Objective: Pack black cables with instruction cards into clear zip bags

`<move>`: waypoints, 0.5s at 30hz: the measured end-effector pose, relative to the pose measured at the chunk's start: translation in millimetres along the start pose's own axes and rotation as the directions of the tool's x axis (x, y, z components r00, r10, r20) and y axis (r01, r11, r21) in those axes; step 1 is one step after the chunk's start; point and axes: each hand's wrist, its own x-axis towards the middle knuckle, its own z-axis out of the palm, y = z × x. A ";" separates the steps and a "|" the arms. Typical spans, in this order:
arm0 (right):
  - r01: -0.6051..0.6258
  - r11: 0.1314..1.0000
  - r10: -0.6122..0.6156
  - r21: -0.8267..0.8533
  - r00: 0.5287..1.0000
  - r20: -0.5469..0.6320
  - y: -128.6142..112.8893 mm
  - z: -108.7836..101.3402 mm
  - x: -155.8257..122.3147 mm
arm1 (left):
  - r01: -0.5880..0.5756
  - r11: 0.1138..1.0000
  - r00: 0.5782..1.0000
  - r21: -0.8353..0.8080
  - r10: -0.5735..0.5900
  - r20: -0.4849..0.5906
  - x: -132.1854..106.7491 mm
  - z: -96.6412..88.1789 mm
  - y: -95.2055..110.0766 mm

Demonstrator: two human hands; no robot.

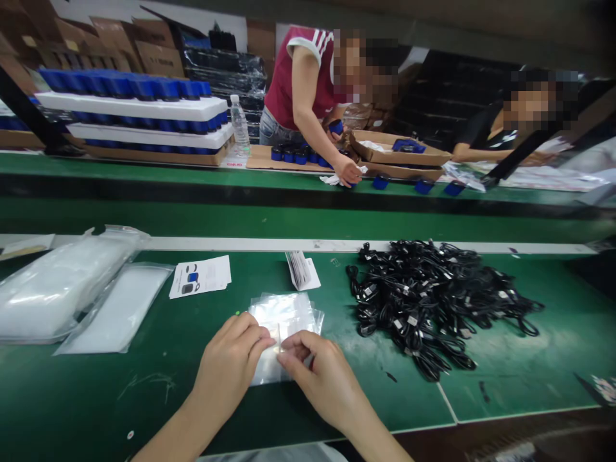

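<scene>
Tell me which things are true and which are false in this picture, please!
1. The left hand and the right hand are both holding a clear plastic bag. True.
2. The black cables are tied in one neat coil. False: they lie in a loose, tangled heap on the green bench.
3. The person in the red shirt across the bench holds a blue object. True.
4. The water bottle stands beside the two hands. False: it stands on the far bench, near the white foam trays.
</scene>
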 end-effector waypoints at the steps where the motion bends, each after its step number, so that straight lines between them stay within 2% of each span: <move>1: -0.002 1.000 0.002 0.013 1.000 0.004 0.3 0.8 0.1 | -0.002 1.000 1.000 0.001 0.002 -0.004 -0.4 -0.5 0.4; 4: -0.030 0.998 0.030 0.055 0.999 0.015 2.5 4.2 0.4 | 0.016 1.000 1.000 -0.004 -0.016 -0.010 -3.3 -1.2 1.3; 8: -0.082 0.990 0.080 0.115 0.997 0.019 5.1 7.4 1.8 | 0.107 0.993 0.993 -0.046 -0.105 0.059 -10.4 2.1 -0.6; 13: -0.019 0.992 0.016 -0.121 1.000 -0.023 8.0 9.3 2.7 | 0.179 0.983 0.978 -0.049 -0.172 0.116 -13.8 11.4 -6.6; 15: 0.019 0.987 -0.023 -0.159 0.999 -0.027 10.2 10.5 3.2 | 0.203 0.978 0.971 -0.045 -0.195 0.135 -12.0 13.1 -7.8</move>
